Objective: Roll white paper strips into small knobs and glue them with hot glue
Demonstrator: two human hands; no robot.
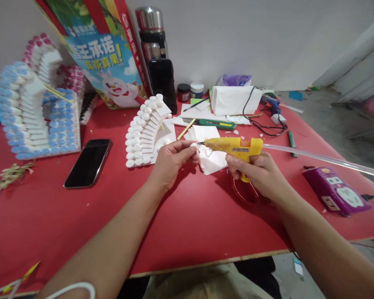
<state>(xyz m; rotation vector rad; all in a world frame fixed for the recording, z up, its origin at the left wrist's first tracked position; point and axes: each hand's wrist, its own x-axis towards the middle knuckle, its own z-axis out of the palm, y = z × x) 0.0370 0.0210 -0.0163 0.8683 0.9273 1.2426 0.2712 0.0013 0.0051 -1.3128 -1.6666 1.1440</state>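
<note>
My right hand (252,168) is wrapped round a yellow hot glue gun (233,147), with a long clear glue stick (318,157) running out of its back. Its nozzle points left and meets a small white piece (194,145) pinched in the fingertips of my left hand (176,160); whether they touch I cannot tell. Just left of that hand stands a white curved stair-like model (148,135), edged with rounded white pieces. Below the nozzle lies a stack of white sheets (213,160).
A black phone (87,163) lies to the left, before blue-and-white models (21,116). At the back stand a printed bag (102,58), a steel flask (150,33) and an upright phone (162,83). A green cutter knife (215,123) lies mid-table; a purple power strip (335,191) sits right.
</note>
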